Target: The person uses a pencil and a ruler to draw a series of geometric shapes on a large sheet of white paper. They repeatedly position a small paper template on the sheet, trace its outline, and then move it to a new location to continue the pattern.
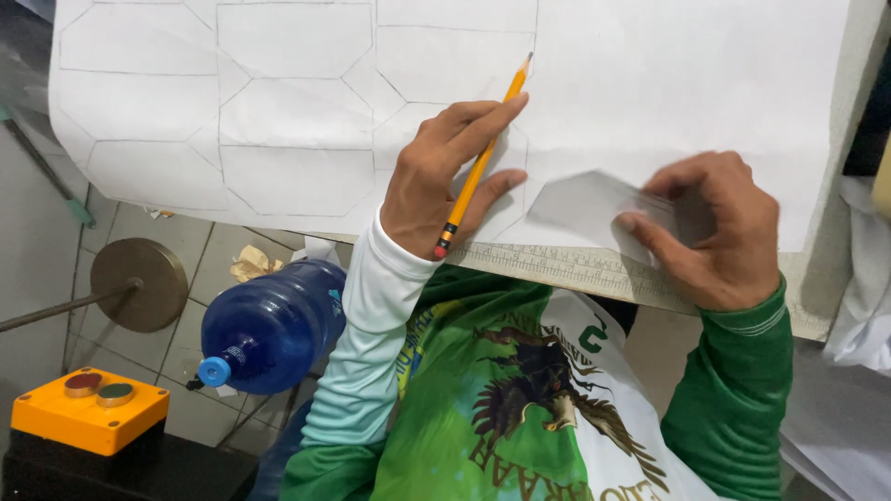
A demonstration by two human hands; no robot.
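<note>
A large white sheet of paper (668, 74) lies on the table, with several pencil-drawn angular outlines on its left half. My left hand (441, 181), in a white sleeve, grips a yellow pencil (483, 158) whose tip points up and right onto the sheet near an outline. My right hand (719, 232), in a green sleeve, presses a small pale cut-out template (585, 204) flat on the paper near the front edge. The template lies just right of the left hand.
A measuring strip (575, 269) runs along the table's front edge. Below the table stand a blue water bottle (269, 325), an orange box with two round buttons (88, 408) and a round metal disc on a rod (139, 283). Crumpled paper (251, 264) lies on the tiled floor.
</note>
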